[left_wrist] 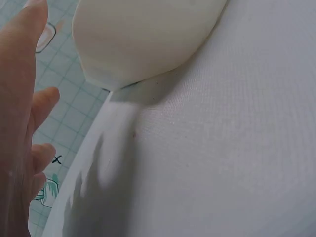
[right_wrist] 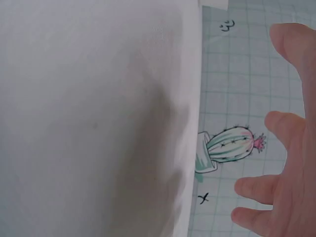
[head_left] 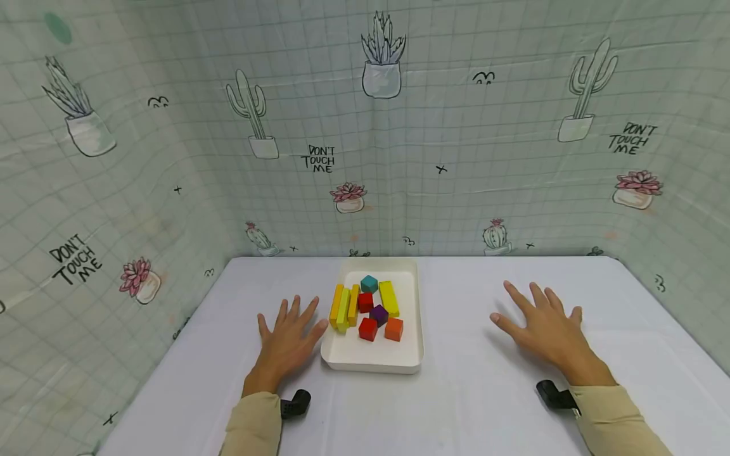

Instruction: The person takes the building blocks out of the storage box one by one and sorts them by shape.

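Note:
My left hand (head_left: pixel 288 345) is spread with straight fingers just left of a white tray (head_left: pixel 373 361), its thumb right at the tray's rim in the head view. Far to the tray's right, my right hand (head_left: pixel 544 329) is spread as well, holding nothing, its shadow on the tablecloth beneath. Inside the tray, yellow and orange-yellow bars (head_left: pixel 343 309) stand side by side at the left, and another yellow bar (head_left: pixel 389 299) leans at the right. Among them lie a teal block (head_left: pixel 369 284), a purple block (head_left: pixel 379 315), an orange cube (head_left: pixel 393 329) and red cubes (head_left: pixel 367 329).
A white cloth covers the table (head_left: pixel 467 405). Behind and at the sides hangs a curtain (head_left: pixel 433 126) with a grid and cactus drawings, meeting the table's back edge. A black wrist camera (head_left: pixel 295 403) sits by the left sleeve, another (head_left: pixel 556 396) by the right.

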`<state>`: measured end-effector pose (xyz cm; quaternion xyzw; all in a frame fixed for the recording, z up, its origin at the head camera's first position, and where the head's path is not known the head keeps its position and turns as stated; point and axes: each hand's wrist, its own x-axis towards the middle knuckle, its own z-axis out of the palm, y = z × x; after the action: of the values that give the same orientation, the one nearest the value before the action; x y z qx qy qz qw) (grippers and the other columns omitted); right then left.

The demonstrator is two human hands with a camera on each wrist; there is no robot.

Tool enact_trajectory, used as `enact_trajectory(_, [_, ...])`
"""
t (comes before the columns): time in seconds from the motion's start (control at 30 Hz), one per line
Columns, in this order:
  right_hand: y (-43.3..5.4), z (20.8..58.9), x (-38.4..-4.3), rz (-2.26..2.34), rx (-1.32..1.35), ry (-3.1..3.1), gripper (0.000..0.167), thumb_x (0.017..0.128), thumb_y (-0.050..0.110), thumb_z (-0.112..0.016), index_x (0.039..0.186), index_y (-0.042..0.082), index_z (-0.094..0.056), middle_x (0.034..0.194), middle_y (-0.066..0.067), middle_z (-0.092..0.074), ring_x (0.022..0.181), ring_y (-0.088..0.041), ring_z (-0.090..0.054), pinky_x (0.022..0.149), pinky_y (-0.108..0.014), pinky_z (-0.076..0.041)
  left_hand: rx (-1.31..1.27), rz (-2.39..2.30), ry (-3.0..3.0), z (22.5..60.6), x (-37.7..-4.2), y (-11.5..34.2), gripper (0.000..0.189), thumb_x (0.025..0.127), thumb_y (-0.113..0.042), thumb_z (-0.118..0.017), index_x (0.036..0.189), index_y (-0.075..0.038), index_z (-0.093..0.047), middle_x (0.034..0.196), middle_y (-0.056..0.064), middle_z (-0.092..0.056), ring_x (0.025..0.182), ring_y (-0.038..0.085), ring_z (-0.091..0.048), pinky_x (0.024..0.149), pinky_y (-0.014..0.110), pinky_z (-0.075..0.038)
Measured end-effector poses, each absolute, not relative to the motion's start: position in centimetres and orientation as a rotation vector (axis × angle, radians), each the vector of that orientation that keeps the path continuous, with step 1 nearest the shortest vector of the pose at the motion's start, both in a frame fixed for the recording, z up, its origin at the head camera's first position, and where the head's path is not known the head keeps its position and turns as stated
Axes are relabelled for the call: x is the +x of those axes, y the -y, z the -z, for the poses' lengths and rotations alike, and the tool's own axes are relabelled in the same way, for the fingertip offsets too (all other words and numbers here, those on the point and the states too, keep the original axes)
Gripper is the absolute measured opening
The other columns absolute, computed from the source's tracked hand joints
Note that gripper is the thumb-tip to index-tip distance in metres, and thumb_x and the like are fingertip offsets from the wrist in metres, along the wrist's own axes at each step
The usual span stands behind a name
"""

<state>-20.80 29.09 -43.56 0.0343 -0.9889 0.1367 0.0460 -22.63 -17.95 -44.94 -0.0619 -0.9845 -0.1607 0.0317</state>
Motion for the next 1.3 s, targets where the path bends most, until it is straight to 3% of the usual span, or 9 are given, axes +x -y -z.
enact_trajectory(0.3, [-28.6, 43.4, -20.5, -0.484, 0.117, 2.998, 0.089, 0.092, 0.076, -0.042, 0.160, 0.021, -0.027, 0.155, -0.036, -0.025, 0.140, -0.058, -0.019, 0.094, -0.087, -0.009, -0.204, 0.562, 3.021, 45.3, -22.6, 17.6, 0.071, 0.101, -0.065, -0.033, 0.158, -0.022, -0.035, 0.163, 0.019, -0.022, 0.150, 0.044, -0.011, 0.109, 0.074, 0.011])
enact_trajectory(0.67, [-27.6, 43.3, -20.9, -0.630, 0.198, 2.911, 0.080, 0.097, 0.065, -0.047, 0.158, 0.014, -0.033, 0.151, -0.031, -0.038, 0.137, -0.052, -0.035, 0.096, -0.079, -0.029, -0.211, 0.705, 2.974, 45.4, -22.7, 17.5, 0.066, 0.104, -0.058, -0.033, 0.157, -0.018, -0.036, 0.160, 0.020, -0.030, 0.148, 0.045, -0.020, 0.112, 0.072, 0.008])
enact_trajectory(1.0, [-26.3, 43.1, -21.6, -0.875, 0.242, 2.873, 0.078, 0.098, 0.062, -0.048, 0.158, 0.015, -0.033, 0.155, -0.023, -0.037, 0.141, -0.047, -0.031, 0.110, -0.068, -0.024, -0.233, 0.884, 2.930, 45.3, -23.9, 16.9, 0.061, 0.107, -0.052, -0.032, 0.154, -0.015, -0.043, 0.153, 0.017, -0.045, 0.143, 0.041, -0.034, 0.114, 0.070, 0.002])
enact_trajectory(1.3, [-24.7, 43.4, -23.5, -1.188, 0.258, 2.777, 0.066, 0.101, 0.054, -0.051, 0.155, 0.016, -0.041, 0.144, -0.019, -0.053, 0.126, -0.038, -0.055, 0.099, -0.058, -0.046, -0.220, 1.058, 2.874, 45.1, -24.6, 16.1, 0.056, 0.108, -0.047, -0.034, 0.152, -0.015, -0.045, 0.149, 0.014, -0.050, 0.141, 0.039, -0.039, 0.116, 0.067, 0.002])
